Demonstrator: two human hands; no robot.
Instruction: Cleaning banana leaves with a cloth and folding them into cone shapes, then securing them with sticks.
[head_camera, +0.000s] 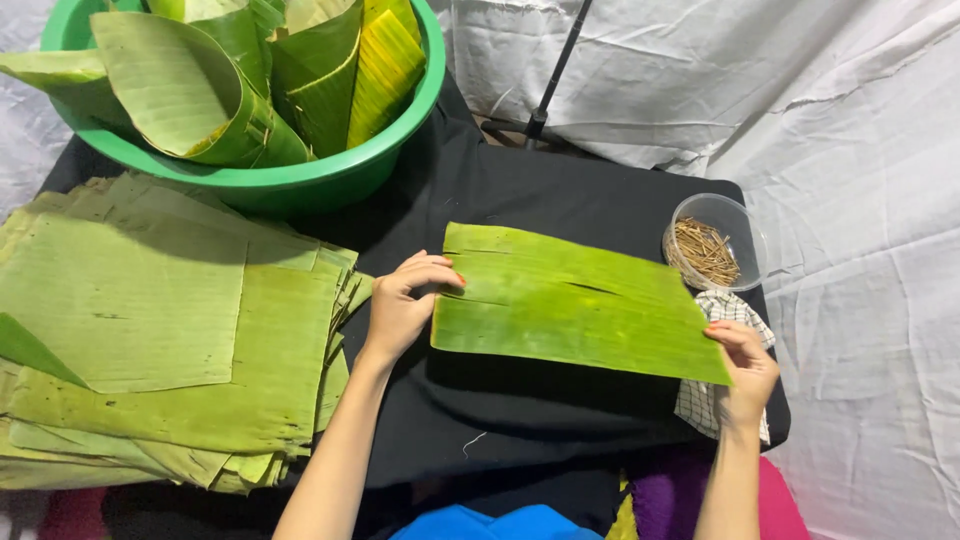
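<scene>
Banana leaf sheet (575, 305) held flat above the black cloth (520, 420), mid-table. Left hand (405, 300) pinches its left edge, fingers curled over the top. Right hand (745, 365) grips the lower right corner, closed on it. Open cloth below and above the sheet. Left side crowded: stack of cut leaves (170, 330) runs almost to the left wrist. Green basin (330, 175) top left, full of rolled leaves. Clear bowl (745, 225) of thin sticks (705, 250) at right edge, checked rag (705, 400) under the right hand.
</scene>
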